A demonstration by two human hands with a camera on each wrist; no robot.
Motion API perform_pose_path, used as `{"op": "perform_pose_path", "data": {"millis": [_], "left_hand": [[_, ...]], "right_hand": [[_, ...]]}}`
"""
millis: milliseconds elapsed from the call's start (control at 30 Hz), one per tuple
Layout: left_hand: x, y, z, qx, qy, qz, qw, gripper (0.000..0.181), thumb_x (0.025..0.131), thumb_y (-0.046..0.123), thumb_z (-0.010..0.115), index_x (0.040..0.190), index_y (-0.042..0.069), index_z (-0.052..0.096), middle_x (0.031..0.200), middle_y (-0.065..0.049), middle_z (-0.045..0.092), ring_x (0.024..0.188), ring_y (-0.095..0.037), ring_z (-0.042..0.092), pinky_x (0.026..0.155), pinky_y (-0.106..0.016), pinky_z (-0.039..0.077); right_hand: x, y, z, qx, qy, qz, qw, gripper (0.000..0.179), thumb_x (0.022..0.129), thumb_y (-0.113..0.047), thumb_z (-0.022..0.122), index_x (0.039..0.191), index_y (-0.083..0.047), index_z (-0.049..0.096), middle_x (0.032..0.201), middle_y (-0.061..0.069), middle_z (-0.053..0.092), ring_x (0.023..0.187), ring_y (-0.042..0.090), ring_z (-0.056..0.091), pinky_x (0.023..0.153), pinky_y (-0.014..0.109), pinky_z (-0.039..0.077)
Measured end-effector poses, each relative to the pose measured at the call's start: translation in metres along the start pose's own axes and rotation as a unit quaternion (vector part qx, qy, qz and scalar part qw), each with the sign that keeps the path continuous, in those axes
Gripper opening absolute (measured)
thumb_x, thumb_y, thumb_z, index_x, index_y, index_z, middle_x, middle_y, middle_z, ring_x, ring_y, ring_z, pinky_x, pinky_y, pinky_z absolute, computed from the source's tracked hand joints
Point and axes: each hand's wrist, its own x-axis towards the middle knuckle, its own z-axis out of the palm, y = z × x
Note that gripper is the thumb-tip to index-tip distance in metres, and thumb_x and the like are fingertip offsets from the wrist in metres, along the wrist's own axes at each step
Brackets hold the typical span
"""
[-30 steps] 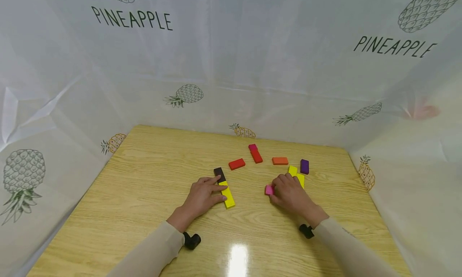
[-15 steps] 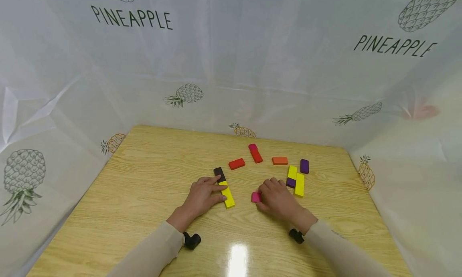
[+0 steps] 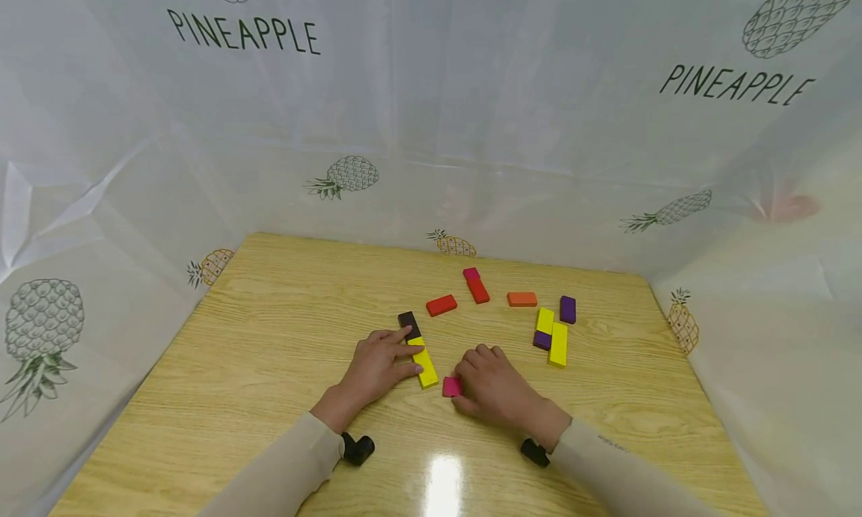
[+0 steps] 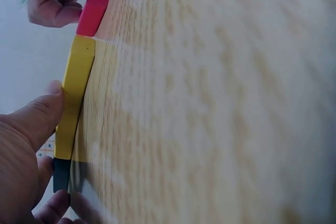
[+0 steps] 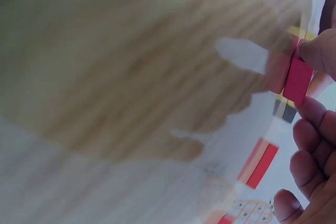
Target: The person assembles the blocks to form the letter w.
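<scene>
My left hand (image 3: pixel 380 363) rests against the left side of a yellow block (image 3: pixel 423 363) and a black block (image 3: pixel 409 325), which lie end to end in one line. Its fingers are extended, and the thumb touches the yellow block's side in the left wrist view. Just to the right, my right hand (image 3: pixel 494 386) pinches a pink block (image 3: pixel 452 387) between thumb and fingers. The pink block (image 4: pixel 94 11) is close to the near end of the yellow block in the left wrist view. Part of the pink block is hidden under the right fingers.
Beyond the hands lie a red block (image 3: pixel 441 305), another red block (image 3: pixel 479 291) with a small pink block (image 3: pixel 471 274) at its end, and an orange block (image 3: pixel 521 299). At the right are yellow blocks (image 3: pixel 557 345) and purple blocks (image 3: pixel 568 309). A pineapple-print sheet (image 3: pixel 431 128) stands behind the table.
My right hand has carried the pink block left and toward me, away from the yellow and purple blocks to near the yellow block's end. My left hand has stayed in place.
</scene>
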Motion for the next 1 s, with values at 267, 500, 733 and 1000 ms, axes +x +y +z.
{"op": "perform_pose_path", "data": {"millis": [267,500,733,1000], "left_hand": [[0.0008,-0.0018,0.0005,-0.002,-0.002,0.0,1.0,0.039,0.096,0.044,0.076,0.133,0.03,0.076,0.162,0.0,0.051,0.145,-0.037,0.046,0.114,-0.064,0.036],[0.0009,-0.0027,0.0009,-0.007,0.0,0.003,1.0,0.039,0.096,0.044,0.076,0.133,0.03,0.076,0.161,-0.001,0.052,0.145,-0.037,0.047,0.114,-0.064,0.036],[0.0009,-0.0022,0.0005,-0.006,-0.002,-0.001,1.0,0.04,0.096,0.045,0.076,0.133,0.03,0.076,0.162,0.0,0.051,0.145,-0.036,0.046,0.114,-0.062,0.036],[0.0005,-0.0017,0.001,-0.002,-0.001,-0.003,1.0,0.039,0.096,0.044,0.076,0.133,0.03,0.076,0.161,-0.001,0.052,0.145,-0.035,0.046,0.113,-0.063,0.037]], "right_hand": [[0.0029,-0.0077,-0.0012,-0.013,0.004,-0.02,0.9997,0.032,0.095,-0.047,0.074,0.107,-0.018,0.069,0.104,-0.005,0.063,0.094,0.016,0.051,0.084,0.035,0.042],[0.0033,-0.0082,0.0001,-0.016,0.002,-0.021,0.9997,0.031,0.097,-0.047,0.072,0.108,-0.018,0.069,0.105,-0.006,0.063,0.095,0.016,0.051,0.084,0.035,0.041],[0.0032,-0.0081,0.0,-0.013,0.001,-0.021,0.9997,0.031,0.096,-0.046,0.072,0.108,-0.018,0.069,0.105,-0.005,0.063,0.095,0.016,0.05,0.084,0.035,0.041],[0.0035,-0.0072,0.001,-0.016,0.017,-0.027,0.9994,0.031,0.093,-0.046,0.076,0.105,-0.018,0.069,0.102,-0.005,0.062,0.092,0.016,0.049,0.081,0.034,0.039]]}}
